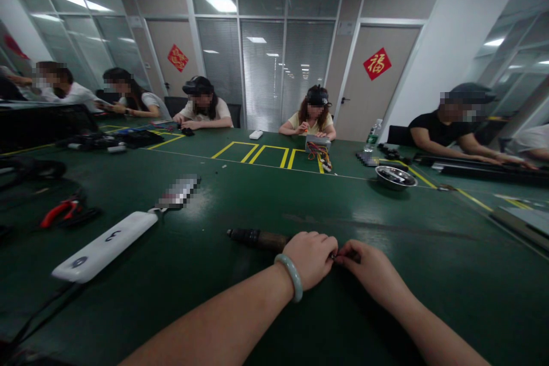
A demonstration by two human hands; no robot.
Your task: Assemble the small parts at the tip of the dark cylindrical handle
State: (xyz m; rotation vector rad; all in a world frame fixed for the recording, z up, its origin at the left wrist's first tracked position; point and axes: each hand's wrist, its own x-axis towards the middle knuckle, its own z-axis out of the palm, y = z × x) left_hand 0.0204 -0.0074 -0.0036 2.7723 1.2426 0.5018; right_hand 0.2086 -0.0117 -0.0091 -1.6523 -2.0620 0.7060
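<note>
A dark tool shaped like an electric screwdriver point(268, 240) lies on the green tabletop, its narrow black nose to the left. My left hand point(309, 260), with a pale bangle at the wrist, is closed over the tool's right end and hides it. Close beside it, my right hand point(364, 266) pinches thumb and forefinger together at the left hand's fingertips. A tiny shiny bit shows between the two hands, too small to name.
To the left lie a white power bank point(107, 246) with a cable and red-handled pliers point(64, 211). A metal bowl point(396, 178) holding dark pieces stands at the right, near a water bottle point(374, 136). Several people sit across the table, one by a metal box point(318, 143) with coloured wires.
</note>
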